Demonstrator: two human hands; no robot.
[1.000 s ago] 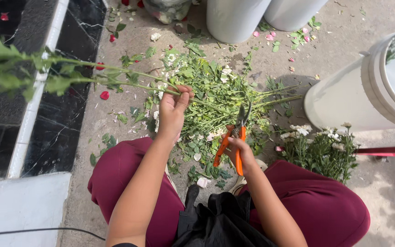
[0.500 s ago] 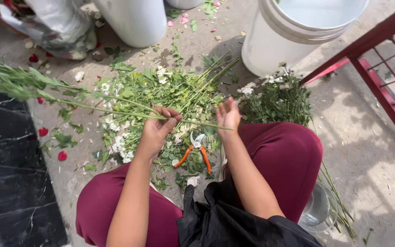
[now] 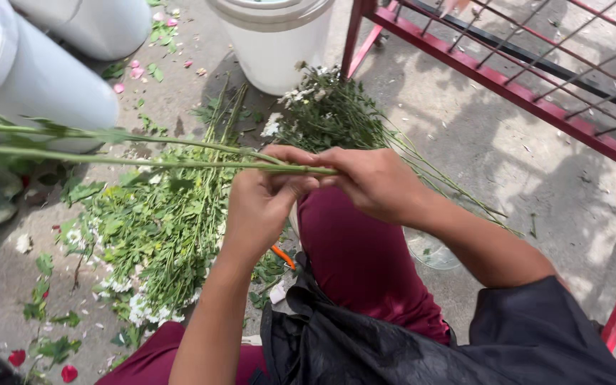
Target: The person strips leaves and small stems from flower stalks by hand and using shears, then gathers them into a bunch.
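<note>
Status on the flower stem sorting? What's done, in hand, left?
Done: a bundle of white-flowered stems lies by the white bucket. In hand: left hand and right hand grip long green stems at their cut ends; orange-handled shears lie set down. Left: a pile of leafy stems on the ground.

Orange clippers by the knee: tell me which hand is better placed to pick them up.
Probably the left. The orange clippers lie on the ground just below the left hand and wrist, while the right hand sits farther off, above the maroon trouser leg. Both hands hold the green stems.
</note>
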